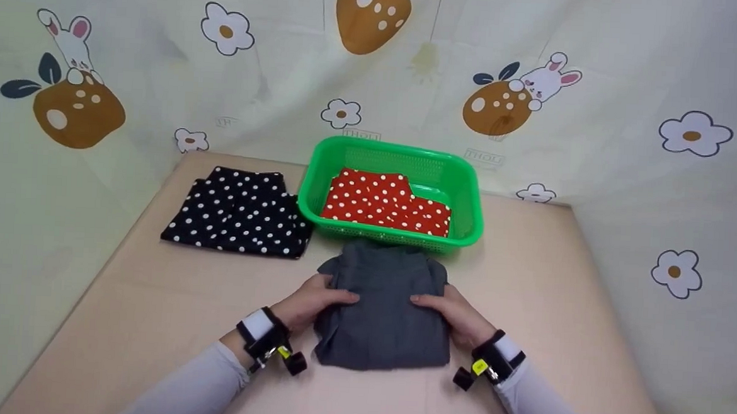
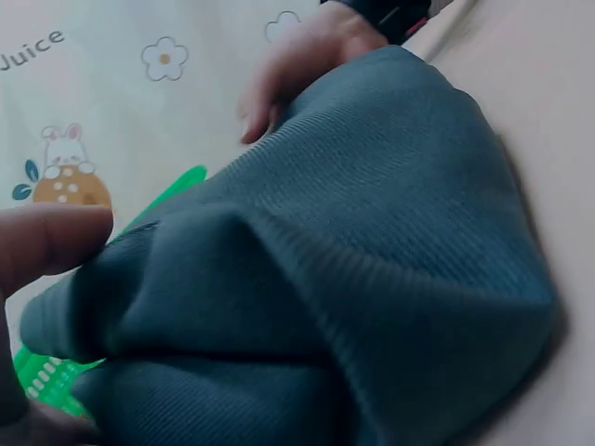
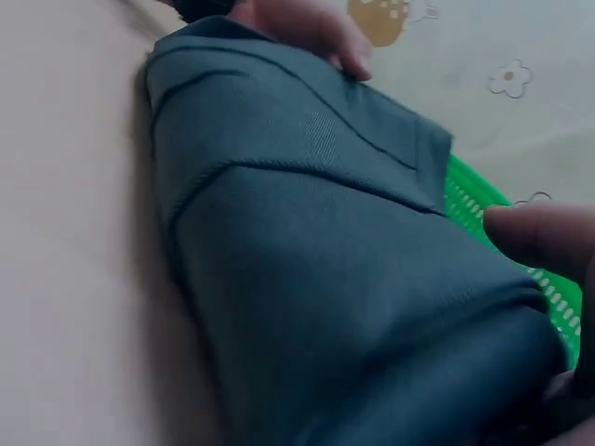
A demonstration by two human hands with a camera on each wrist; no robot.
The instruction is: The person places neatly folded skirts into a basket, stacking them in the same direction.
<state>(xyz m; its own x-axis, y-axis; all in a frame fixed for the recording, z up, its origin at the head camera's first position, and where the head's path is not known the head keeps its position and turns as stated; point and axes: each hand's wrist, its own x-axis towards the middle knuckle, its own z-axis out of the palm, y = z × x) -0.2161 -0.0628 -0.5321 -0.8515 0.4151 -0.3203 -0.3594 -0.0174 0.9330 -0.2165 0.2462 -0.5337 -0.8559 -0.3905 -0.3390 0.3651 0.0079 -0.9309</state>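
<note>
Gripping one folded dark grey garment (image 1: 385, 318) by its two side edges with two bare hands: at its left edge with the left hand (image 1: 310, 300), at its right edge with the right hand (image 1: 462, 313). Partly closed on the cloth at both sides, with two thumbs laid nearly straight on the upper face and with the remaining fingers mostly hidden; cannot tell how far curled. Held just in front of one green basket (image 1: 402, 163), over the middle of one beige tabletop (image 1: 528, 291); cannot tell whether raised slightly or resting there, nor whether touching the basket. Inside that basket, one folded red cloth (image 1: 378, 201) with white dots. To the left, close beside the basket, one folded black cloth (image 1: 239, 213) with white dots. In all, three folded pieces: one in the hands, one in the basket, one on the tabletop. Around two wrists, two dark straps (image 1: 264, 333); up two forearms, two pale sleeves (image 1: 189, 380). Behind and at the sides, one pale printed curtain (image 1: 273, 101), bearing in the head view three brown fruits (image 1: 80, 117), two rabbits (image 1: 542, 82) and seven white flowers (image 1: 677, 273), including one cut off by the left edge.
</note>
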